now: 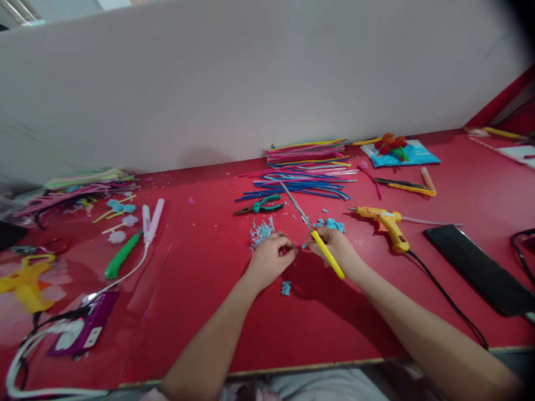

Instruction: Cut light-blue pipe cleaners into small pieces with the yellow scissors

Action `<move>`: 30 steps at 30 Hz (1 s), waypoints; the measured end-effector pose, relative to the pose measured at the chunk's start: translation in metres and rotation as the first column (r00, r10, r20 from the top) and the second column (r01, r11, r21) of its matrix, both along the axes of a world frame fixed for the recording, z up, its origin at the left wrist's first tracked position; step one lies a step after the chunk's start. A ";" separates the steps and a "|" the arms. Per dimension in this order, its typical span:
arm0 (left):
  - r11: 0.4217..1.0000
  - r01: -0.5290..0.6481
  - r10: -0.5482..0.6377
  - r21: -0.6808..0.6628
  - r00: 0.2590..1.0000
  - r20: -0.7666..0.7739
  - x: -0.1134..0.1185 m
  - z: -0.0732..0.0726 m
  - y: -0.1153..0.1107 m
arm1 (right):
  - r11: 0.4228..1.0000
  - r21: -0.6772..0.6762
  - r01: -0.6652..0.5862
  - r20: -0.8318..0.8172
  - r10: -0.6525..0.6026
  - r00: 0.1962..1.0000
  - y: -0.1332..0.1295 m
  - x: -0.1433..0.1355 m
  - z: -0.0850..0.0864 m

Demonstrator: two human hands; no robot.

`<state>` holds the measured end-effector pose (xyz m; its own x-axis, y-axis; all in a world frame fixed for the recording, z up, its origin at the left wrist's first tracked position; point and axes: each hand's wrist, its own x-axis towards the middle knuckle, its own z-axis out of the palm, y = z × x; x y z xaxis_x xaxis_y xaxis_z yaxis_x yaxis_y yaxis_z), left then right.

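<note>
My right hand (334, 248) holds a pair of scissors (327, 253) with yellow handles. Their long blades point up and to the left, away from me. Beside it, my left hand (271, 259) is closed, thumb and fingers bent together in a pinch; whatever sits between the tips is too small to make out. Just beyond the left hand lies a heap of fine light-blue clippings (261, 231). A pile of short light-blue pieces (332, 224) is partly covered by the right hand. Nearer to me, between the forearms, rests a small light-blue cluster (286, 288).
Teal-handled pliers (265, 206) and bundles of coloured pipe cleaners (301, 186) lie beyond my hands. To the right are a yellow glue gun (384, 223) and black phone (476, 270). Leftward are a green-handled cutter (123, 256), pink styling iron (154, 220) and purple power strip (90, 323).
</note>
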<state>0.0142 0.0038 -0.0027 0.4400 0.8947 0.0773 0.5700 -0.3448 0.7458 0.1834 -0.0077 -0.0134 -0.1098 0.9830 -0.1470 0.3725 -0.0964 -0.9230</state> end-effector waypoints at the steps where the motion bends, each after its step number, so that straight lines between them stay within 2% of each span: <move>1: 1.000 -0.010 0.010 0.006 1.000 0.008 0.000 0.000 0.000 | 1.000 -0.001 -0.008 0.004 0.008 1.000 0.000 0.001 0.000; 5: 1.000 -0.023 0.024 -0.020 0.998 0.052 0.003 -0.001 -0.002 | 0.999 0.007 -0.038 0.024 0.038 0.999 -0.001 -0.002 0.001; 9: 0.998 -0.020 0.025 -0.051 0.995 0.094 0.007 -0.005 -0.004 | 0.997 0.074 -0.009 0.114 0.000 0.994 -0.002 -0.006 -0.001; 12: 0.995 -0.038 0.050 -0.089 0.989 0.140 0.009 -0.007 -0.005 | 0.997 0.081 -0.011 0.083 0.004 0.997 -0.002 -0.006 -0.005; 15: 0.985 -0.059 0.098 -0.161 0.964 0.249 0.008 -0.006 -0.004 | 0.994 0.103 -0.022 0.076 0.014 0.997 -0.002 -0.003 -0.005; 18: 0.947 -0.139 0.251 -0.290 0.882 0.398 0.005 -0.005 0.000 | 0.986 0.167 -0.027 0.246 -0.015 0.969 -0.004 0.001 0.001; 21: 0.871 -0.231 0.444 -0.434 0.749 0.492 -0.001 -0.003 0.005 | 0.979 0.183 -0.093 0.484 -0.007 0.875 -0.007 0.003 0.010; 23: 0.831 -0.267 0.528 -0.488 0.656 0.539 -0.004 -0.002 0.008 | 0.975 0.162 -0.154 0.595 0.028 0.803 -0.010 0.002 0.013; 26: 0.824 -0.284 0.556 -0.490 0.568 0.606 -0.010 0.001 0.011 | 0.969 0.128 -0.210 0.699 0.063 0.713 -0.012 -0.002 0.012; 30: 0.848 -0.288 0.528 -0.444 0.530 0.664 -0.013 0.002 0.012 | 0.953 0.135 -0.270 0.767 0.073 0.638 -0.013 -0.005 0.006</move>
<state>0.0008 0.0157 -0.0005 -0.0864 0.9945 -0.0588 -0.1939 0.0411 0.9802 0.1782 -0.0209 -0.0075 -0.2299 0.9722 -0.0441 0.9292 0.2058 -0.3070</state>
